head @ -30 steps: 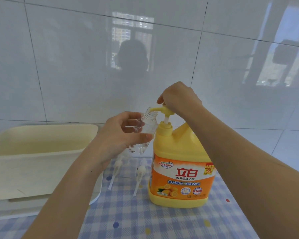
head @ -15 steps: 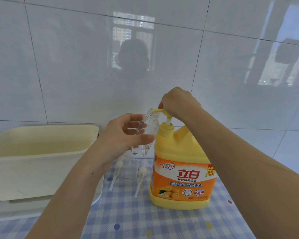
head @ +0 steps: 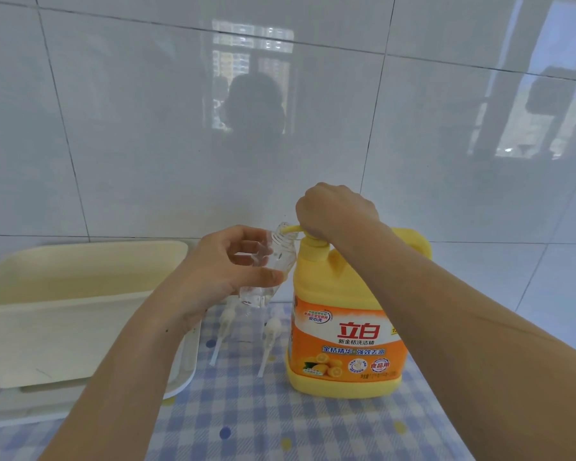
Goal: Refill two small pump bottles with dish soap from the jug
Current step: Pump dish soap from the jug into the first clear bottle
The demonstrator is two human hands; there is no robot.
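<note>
Left hand (head: 226, 271) grips the clear small bottle (head: 273, 277), tilted, its mouth at the spout of the jug (head: 346, 311) on the checked surface (head: 280, 427). Behind, right hand (head: 336, 211) curls over the pump head (head: 291, 229), now pressed lower than a second ago. Soap is likely squirting in, and the bottle looks nearly empty.

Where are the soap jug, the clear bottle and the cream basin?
soap jug (head: 346, 344): head view, on its orange label.
clear bottle (head: 285, 256): head view, on its shoulder.
cream basin (head: 64, 337): head view, on its front wall.
</note>
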